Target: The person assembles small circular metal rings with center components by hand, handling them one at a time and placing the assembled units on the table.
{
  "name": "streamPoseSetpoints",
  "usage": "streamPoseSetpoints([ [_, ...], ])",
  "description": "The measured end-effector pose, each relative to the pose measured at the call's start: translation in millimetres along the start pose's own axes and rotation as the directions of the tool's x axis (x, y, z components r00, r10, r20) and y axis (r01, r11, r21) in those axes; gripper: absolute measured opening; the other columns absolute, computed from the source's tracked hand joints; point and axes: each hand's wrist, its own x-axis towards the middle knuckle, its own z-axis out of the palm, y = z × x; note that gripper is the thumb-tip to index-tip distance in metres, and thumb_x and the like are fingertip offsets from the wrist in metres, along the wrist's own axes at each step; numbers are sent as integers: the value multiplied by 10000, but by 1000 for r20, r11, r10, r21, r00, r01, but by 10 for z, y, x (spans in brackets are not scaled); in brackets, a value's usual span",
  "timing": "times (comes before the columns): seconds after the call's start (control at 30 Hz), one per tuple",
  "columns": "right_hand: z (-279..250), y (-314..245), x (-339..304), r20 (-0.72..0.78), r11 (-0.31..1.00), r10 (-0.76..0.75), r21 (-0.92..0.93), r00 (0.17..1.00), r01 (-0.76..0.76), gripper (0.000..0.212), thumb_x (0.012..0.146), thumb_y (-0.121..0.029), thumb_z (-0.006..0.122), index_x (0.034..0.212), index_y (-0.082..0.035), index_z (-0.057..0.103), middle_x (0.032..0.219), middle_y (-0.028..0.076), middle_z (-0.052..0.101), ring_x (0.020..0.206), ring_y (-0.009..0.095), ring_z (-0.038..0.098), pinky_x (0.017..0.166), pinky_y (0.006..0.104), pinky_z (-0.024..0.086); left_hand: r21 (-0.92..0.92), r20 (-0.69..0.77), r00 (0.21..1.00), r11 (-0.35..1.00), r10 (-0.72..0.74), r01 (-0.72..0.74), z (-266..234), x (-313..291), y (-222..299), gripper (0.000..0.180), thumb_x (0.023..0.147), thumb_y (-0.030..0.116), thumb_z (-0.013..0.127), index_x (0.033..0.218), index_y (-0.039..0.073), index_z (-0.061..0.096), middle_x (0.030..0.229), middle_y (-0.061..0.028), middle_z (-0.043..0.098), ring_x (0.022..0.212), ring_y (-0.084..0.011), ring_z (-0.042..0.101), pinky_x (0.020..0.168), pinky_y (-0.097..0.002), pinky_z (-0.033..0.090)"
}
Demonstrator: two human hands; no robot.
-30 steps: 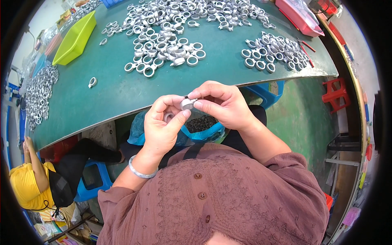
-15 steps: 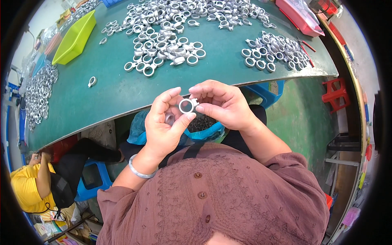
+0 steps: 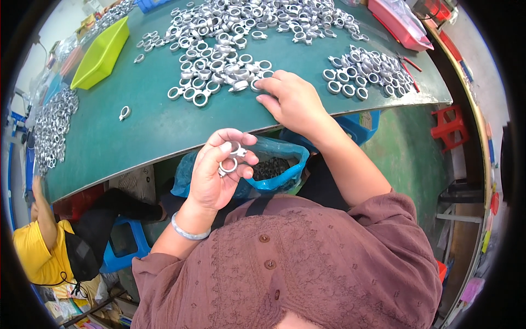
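Observation:
My left hand (image 3: pixel 211 175) is closed around two small silver metal rings (image 3: pixel 229 164) with little lugs, held near the fingertips above the table's front edge. My right hand (image 3: pixel 293 101) reaches over the table, with thumb and forefinger apart. Its forefinger is at a metal ring (image 3: pixel 255 85) on the near edge of the big ring pile (image 3: pixel 219 60), covering part of that ring. Below my hands an open blue plastic bag (image 3: pixel 296 175) holds many small dark pieces.
On the green table (image 3: pixel 148 120) lie a smaller ring heap (image 3: pixel 372 71), red-handled pliers (image 3: pixel 410 74), a lone ring (image 3: pixel 125 113) and a left-hand heap (image 3: pixel 55 126). Yellow-green (image 3: pixel 101 55) and pink trays (image 3: pixel 400 24) flank them. Someone in yellow (image 3: pixel 38 247) sits at left.
My right hand has left the ring held between both hands and moved forward to the pile. My left hand now has two rings showing at its fingers.

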Motion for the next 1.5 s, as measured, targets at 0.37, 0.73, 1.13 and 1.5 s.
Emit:
streamPoseSetpoints([
  [0.37, 6, -281, -252, -150, 940, -203, 245, 968, 236, 122, 680, -44, 600, 798, -65, 576, 718, 64, 528, 673, 251, 525, 586, 343, 422, 97, -110, 993, 994, -49, 59, -21, 28, -30, 292, 895, 210, 481, 1114, 19, 509, 703, -20, 504, 582, -111, 477, 458, -182, 352],
  [0.73, -49, -455, -482, -115, 779, 14, 624, 993, 61, 203, 685, 31, 630, 875, -20, 580, 813, 91, 588, 700, 234, 586, 619, 280, 470, 508, 26, 967, 830, 252, -230, -20, -9, -87, 338, 785, 27, 616, 1112, 29, 531, 848, 5, 554, 712, -49, 509, 630, -171, 417],
  [1.13, -139, -488, -430, -64, 742, 2, 669, 998, 41, 234, 694, 33, 621, 918, -15, 578, 787, 88, 576, 689, 185, 574, 603, 249, 461, 504, 108, 936, 793, 336, -342, 27, 5, -120, 327, 759, -28, 622, 1072, 6, 534, 937, -37, 593, 784, -67, 540, 711, -191, 436],
  [1.5, -126, -488, -484, 323, 256, 216, 892, 921, -372, 173, 797, -17, 593, 967, 16, 586, 843, 30, 616, 755, 64, 556, 669, 199, 459, 745, 137, 885, 543, 444, -387, 27, -26, -113, 338, 704, 7, 696, 1000, 2, 532, 815, 2, 559, 714, -38, 514, 616, -162, 422],
])
